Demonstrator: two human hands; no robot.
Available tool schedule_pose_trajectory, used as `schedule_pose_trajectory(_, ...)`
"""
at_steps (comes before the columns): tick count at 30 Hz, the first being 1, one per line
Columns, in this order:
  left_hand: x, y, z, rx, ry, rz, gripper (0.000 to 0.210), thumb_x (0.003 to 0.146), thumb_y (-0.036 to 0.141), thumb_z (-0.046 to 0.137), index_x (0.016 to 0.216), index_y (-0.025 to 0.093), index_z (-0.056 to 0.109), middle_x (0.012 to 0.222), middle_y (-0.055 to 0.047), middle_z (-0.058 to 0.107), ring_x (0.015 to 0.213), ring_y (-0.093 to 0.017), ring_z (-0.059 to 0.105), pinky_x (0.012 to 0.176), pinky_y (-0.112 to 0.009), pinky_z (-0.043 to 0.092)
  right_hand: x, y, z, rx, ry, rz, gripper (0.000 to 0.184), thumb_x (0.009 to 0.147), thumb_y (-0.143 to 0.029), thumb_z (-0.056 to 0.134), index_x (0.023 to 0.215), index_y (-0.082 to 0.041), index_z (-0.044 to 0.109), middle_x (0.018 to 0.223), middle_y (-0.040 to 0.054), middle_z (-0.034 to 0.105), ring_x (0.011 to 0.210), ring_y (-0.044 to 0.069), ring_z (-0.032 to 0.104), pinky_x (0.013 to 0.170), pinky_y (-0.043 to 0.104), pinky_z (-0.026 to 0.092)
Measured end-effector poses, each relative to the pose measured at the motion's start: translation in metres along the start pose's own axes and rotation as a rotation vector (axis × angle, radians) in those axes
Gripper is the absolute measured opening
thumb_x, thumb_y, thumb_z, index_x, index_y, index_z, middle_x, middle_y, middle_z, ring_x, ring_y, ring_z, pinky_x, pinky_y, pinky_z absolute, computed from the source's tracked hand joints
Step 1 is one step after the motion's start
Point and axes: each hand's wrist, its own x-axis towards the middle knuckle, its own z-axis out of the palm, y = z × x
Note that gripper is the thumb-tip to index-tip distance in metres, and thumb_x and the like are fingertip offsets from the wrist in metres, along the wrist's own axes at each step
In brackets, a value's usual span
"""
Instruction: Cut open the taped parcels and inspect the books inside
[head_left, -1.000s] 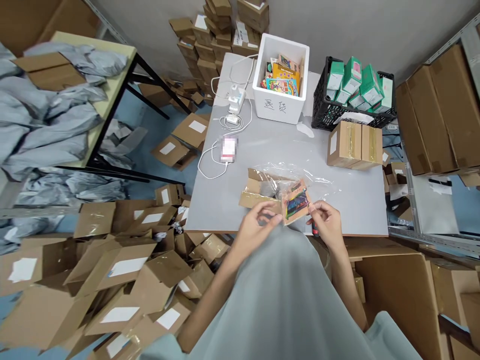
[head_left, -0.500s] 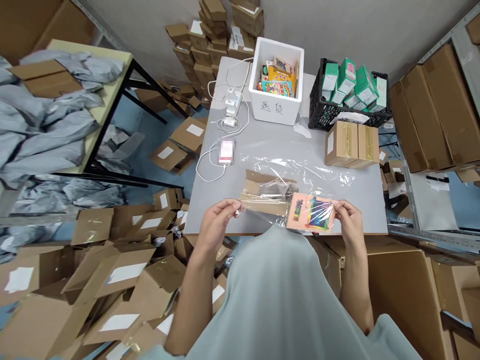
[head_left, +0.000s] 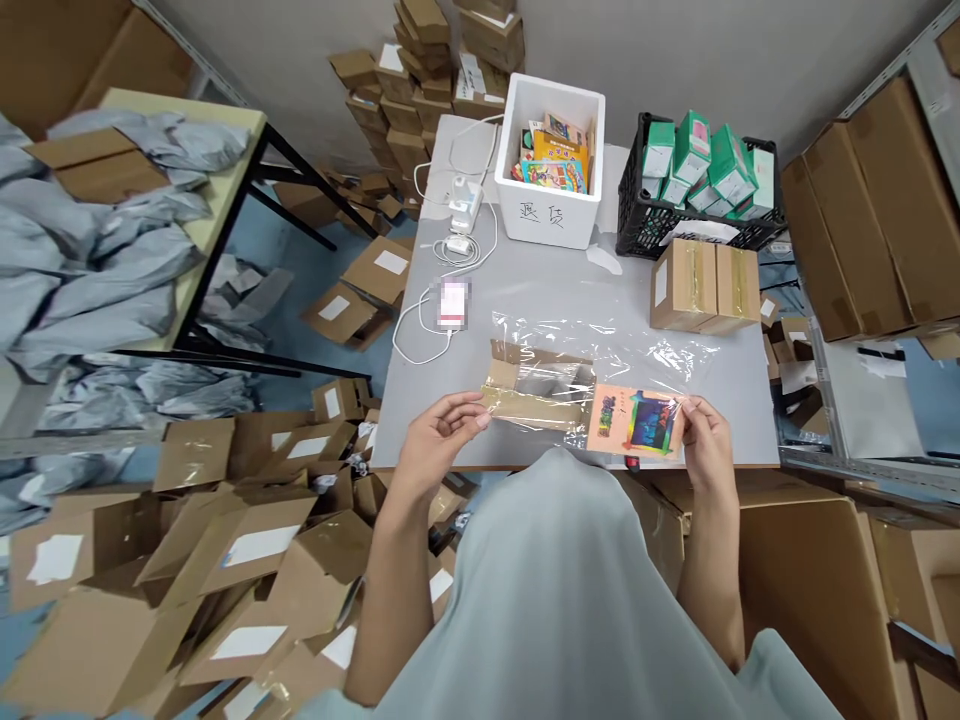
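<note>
On my feed, left to right: left hand narrow, fingertips beside the open cardboard box; I can't tell if it pinches clear plastic film. Box on grey table. Peach printed card right of box, near table's front edge, right hand gripping its right edge.

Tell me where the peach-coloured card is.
In the head view, the peach-coloured card is over the near edge of the grey table, right of the open cardboard box, its right end in the right hand.
</note>
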Motion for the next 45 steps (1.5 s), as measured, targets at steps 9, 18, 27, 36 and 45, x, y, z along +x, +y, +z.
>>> schedule_pose_trajectory(9,0.004,-0.002,-0.01,-0.097,-0.028,-0.019,0.06,0.064,0.047,0.105,0.11,0.018,0.081,0.085,-0.006,0.076,0.074,-0.017,0.068,0.067,-0.028,0.056,-0.007,-0.008,-0.006,0.073,0.007,0.009,0.032,0.085,-0.054,0.082,0.081,-0.025,0.07,0.077,-0.001,0.067,0.067,0.016,0.059,0.065,0.028,0.049)
schedule_pose_trajectory(18,-0.006,0.022,-0.028,-0.261,0.123,0.011,0.047,0.074,0.055,0.101,0.1,0.019,0.082,0.079,-0.006,0.079,0.062,-0.013,0.069,0.055,-0.022,0.057,-0.007,-0.022,-0.011,0.101,0.047,-0.036,0.028,0.085,-0.049,0.082,0.082,-0.025,0.069,0.076,-0.0019,0.067,0.066,0.016,0.058,0.065,0.027,0.048)
schedule_pose_trajectory(27,-0.033,0.058,0.015,-0.075,-0.317,-0.099,0.056,0.097,0.062,0.078,0.132,0.018,0.08,0.135,-0.019,0.08,0.112,-0.033,0.082,0.103,-0.048,0.067,-0.01,-0.021,-0.006,0.081,-0.043,-0.035,0.032,0.087,-0.052,0.084,0.081,-0.024,0.07,0.075,-0.0019,0.066,0.066,0.015,0.056,0.063,0.026,0.047)
schedule_pose_trajectory(36,-0.026,0.035,0.038,-0.077,-0.464,-0.146,0.046,0.099,0.059,0.077,0.126,0.022,0.082,0.098,-0.007,0.08,0.108,-0.028,0.079,0.105,-0.04,0.062,-0.013,-0.016,-0.001,0.083,-0.121,0.006,0.034,0.088,-0.056,0.084,0.085,-0.024,0.073,0.075,-0.0023,0.066,0.066,0.015,0.056,0.064,0.026,0.046)
schedule_pose_trajectory(45,-0.024,0.04,0.06,-0.004,-0.539,-0.297,0.057,0.085,0.058,0.088,0.128,0.022,0.076,0.116,-0.012,0.083,0.055,-0.018,0.072,0.052,-0.032,0.06,-0.012,-0.017,0.007,0.036,-0.237,0.031,0.037,0.091,-0.06,0.084,0.089,-0.024,0.075,0.079,-0.0001,0.072,0.071,0.017,0.063,0.07,0.028,0.053)
